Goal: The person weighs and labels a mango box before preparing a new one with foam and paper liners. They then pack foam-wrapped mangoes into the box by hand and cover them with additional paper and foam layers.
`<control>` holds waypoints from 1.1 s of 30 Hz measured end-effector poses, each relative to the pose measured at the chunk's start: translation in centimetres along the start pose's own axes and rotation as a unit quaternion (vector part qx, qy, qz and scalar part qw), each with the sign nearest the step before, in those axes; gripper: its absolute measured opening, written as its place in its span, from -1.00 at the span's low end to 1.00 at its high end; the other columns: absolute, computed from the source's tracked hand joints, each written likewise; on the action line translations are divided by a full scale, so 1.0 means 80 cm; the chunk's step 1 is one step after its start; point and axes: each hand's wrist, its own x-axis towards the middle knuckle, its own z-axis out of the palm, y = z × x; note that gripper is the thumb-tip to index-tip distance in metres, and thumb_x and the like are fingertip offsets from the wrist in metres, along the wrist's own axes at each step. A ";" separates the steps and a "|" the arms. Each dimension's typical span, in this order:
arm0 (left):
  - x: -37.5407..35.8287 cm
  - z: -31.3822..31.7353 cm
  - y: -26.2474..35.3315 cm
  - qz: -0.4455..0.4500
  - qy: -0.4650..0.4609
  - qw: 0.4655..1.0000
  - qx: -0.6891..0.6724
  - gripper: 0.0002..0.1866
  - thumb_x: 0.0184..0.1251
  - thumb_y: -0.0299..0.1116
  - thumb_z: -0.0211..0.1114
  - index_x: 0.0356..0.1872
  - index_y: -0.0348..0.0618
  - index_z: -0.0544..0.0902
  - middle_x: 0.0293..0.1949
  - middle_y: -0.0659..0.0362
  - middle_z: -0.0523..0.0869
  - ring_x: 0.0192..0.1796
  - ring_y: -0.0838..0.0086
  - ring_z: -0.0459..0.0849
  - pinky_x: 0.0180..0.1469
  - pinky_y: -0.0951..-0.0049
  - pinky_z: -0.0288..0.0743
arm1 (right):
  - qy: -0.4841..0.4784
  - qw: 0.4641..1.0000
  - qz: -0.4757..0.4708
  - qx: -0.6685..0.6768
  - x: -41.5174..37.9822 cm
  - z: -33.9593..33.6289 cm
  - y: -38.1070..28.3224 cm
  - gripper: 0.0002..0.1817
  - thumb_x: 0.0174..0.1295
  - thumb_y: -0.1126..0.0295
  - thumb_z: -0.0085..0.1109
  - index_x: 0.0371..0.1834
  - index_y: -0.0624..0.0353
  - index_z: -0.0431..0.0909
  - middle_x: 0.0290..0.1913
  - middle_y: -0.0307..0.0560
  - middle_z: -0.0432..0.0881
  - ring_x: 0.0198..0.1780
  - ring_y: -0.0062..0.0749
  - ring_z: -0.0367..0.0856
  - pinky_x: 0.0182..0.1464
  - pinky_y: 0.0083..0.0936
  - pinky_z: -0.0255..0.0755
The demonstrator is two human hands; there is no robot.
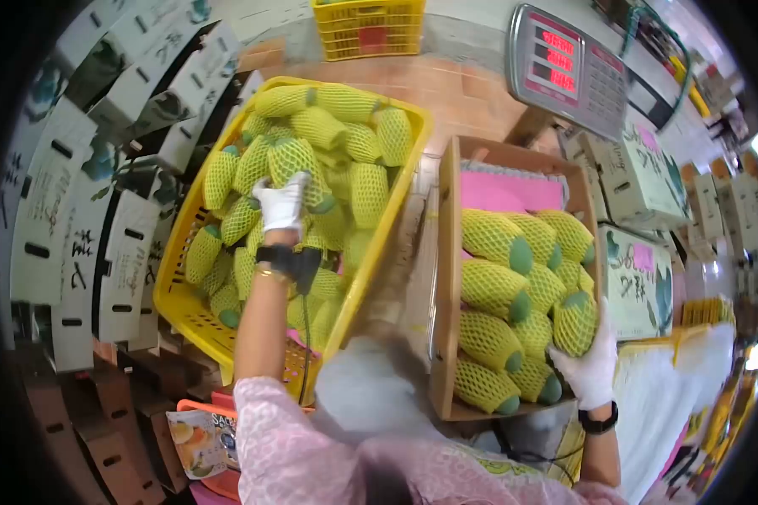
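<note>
My left hand [280, 204], in a white glove, reaches into the yellow crate [418, 126] and has its fingers around a green mango in a yellow foam net [292, 162]. Many more netted mangoes fill the crate around it. My right hand [589, 358], also gloved, is at the right edge of the open cardboard box [443, 278], closed against a netted mango [575, 324] on top of the others. Several netted mangoes lie in rows in the box, with pink paper [497, 192] showing at its far end.
A scale with a red display [556, 63] stands beyond the box. Another yellow crate [369, 32] is at the top. White cartons [50, 202] line the left, and closed cartons [636, 278] stand at the right. A bag with printed fruit [198, 442] lies low on the left.
</note>
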 end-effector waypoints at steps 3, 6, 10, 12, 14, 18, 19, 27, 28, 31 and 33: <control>-0.072 0.005 0.043 0.010 -0.285 0.953 -0.106 -0.27 0.13 -0.40 0.22 0.26 -0.18 0.00 -0.18 0.11 0.57 -0.18 0.49 0.54 -0.16 0.47 0.50 | 0.004 0.998 0.041 0.045 0.003 -0.002 -0.007 -0.02 -0.30 0.36 0.39 0.27 0.28 0.06 0.03 0.17 0.39 0.08 -0.02 0.37 0.11 -0.27 0.29; -0.188 0.046 0.099 0.008 -0.430 0.902 -0.031 -0.37 0.10 -0.44 0.19 0.21 -0.23 0.13 -0.06 0.09 0.50 -0.02 0.43 0.50 0.00 0.41 0.46 | 0.025 0.975 0.110 0.189 0.002 -0.002 0.013 -0.09 -0.25 0.37 0.40 0.23 0.32 0.11 0.10 0.17 0.39 0.14 -0.15 0.38 0.15 -0.38 0.28; -0.284 0.091 0.097 0.177 -0.496 0.810 0.259 -0.25 0.05 -0.24 0.30 0.19 -0.35 0.12 -0.05 -0.10 0.53 -0.03 0.26 0.55 0.03 0.40 0.42 | 0.037 0.975 0.115 0.188 0.001 -0.001 0.021 -0.16 -0.15 0.24 0.37 0.21 0.32 0.15 0.03 0.23 0.43 0.08 -0.08 0.43 0.11 -0.34 0.31; -0.317 0.109 0.085 0.152 -0.544 0.791 0.236 -0.24 0.03 -0.16 0.27 0.16 -0.44 0.15 -0.15 -0.18 0.57 -0.06 0.15 0.58 0.00 0.35 0.43 | 0.006 0.991 0.080 0.110 -0.002 -0.009 0.019 -0.20 -0.10 0.16 0.34 0.19 0.31 0.20 -0.02 0.25 0.44 0.03 0.01 0.43 0.08 -0.29 0.32; -0.331 0.126 0.076 0.237 -0.518 0.712 0.410 -0.27 0.01 -0.09 0.22 0.10 -0.46 0.25 -0.23 -0.26 0.58 -0.12 0.03 0.59 -0.05 0.27 0.45 | -0.022 0.997 0.049 0.052 -0.002 -0.016 0.024 -0.25 -0.07 0.09 0.30 0.14 0.30 0.28 -0.05 0.28 0.44 -0.02 0.07 0.43 0.06 -0.27 0.32; -0.323 0.131 0.097 0.336 -0.470 0.678 0.454 -0.38 0.01 -0.01 0.22 -0.08 -0.40 0.47 -0.21 -0.21 0.59 -0.10 0.05 0.58 -0.04 0.26 0.45 | 0.033 0.994 -0.026 0.099 -0.010 -0.035 0.053 -0.40 0.00 0.16 0.27 0.06 0.30 0.38 -0.07 0.21 0.47 -0.04 -0.07 0.48 0.03 -0.36 0.35; -0.312 0.129 0.106 0.319 -0.468 0.696 0.442 -0.42 0.02 0.00 0.24 -0.13 -0.38 0.51 -0.21 -0.17 0.60 -0.11 0.09 0.59 -0.04 0.28 0.45 | 0.039 0.994 -0.026 0.101 -0.015 -0.046 0.056 -0.40 0.00 0.16 0.27 0.06 0.30 0.38 -0.07 0.21 0.47 -0.04 -0.07 0.48 0.03 -0.36 0.35; -0.112 0.050 0.074 -0.033 -0.140 0.976 -0.164 -0.72 0.28 -0.17 0.06 -0.11 -0.10 0.50 -0.36 0.26 0.53 -0.37 0.52 0.47 -0.25 0.49 0.37 | 0.123 0.943 0.231 0.206 -0.114 0.007 0.231 -0.68 0.12 0.27 0.11 -0.13 0.25 0.50 -0.35 0.10 0.62 -0.25 -0.21 0.59 -0.16 -0.45 0.43; -0.085 0.039 0.051 -0.121 -0.115 0.949 -0.269 -0.73 0.29 -0.18 0.01 -0.12 -0.08 0.50 -0.36 0.27 0.53 -0.34 0.50 0.48 -0.19 0.44 0.35 | 0.106 0.947 0.266 0.142 -0.133 0.037 0.246 -0.74 0.11 0.30 0.12 -0.24 0.26 0.52 -0.35 0.07 0.61 -0.28 -0.24 0.59 -0.19 -0.44 0.43; -0.087 0.024 0.053 -0.226 -0.046 0.911 -0.343 -0.83 0.28 -0.22 -0.02 -0.38 -0.02 0.48 -0.39 0.30 0.54 -0.26 0.48 0.49 -0.05 0.39 0.31 | 0.014 0.961 0.275 -0.029 -0.185 0.114 0.238 -0.79 0.11 0.28 0.09 -0.33 0.22 0.47 -0.41 0.12 0.58 -0.33 -0.06 0.59 -0.22 -0.30 0.43; -0.093 0.026 0.064 -0.200 -0.057 0.907 -0.366 -0.83 0.26 -0.25 0.01 -0.47 -0.03 0.46 -0.42 0.30 0.54 -0.30 0.48 0.50 -0.05 0.34 0.35 | 0.043 0.928 0.369 -0.013 -0.186 0.124 0.195 -0.78 0.14 0.27 0.04 -0.24 0.16 0.38 -0.39 0.17 0.58 -0.32 0.08 0.56 -0.21 -0.18 0.42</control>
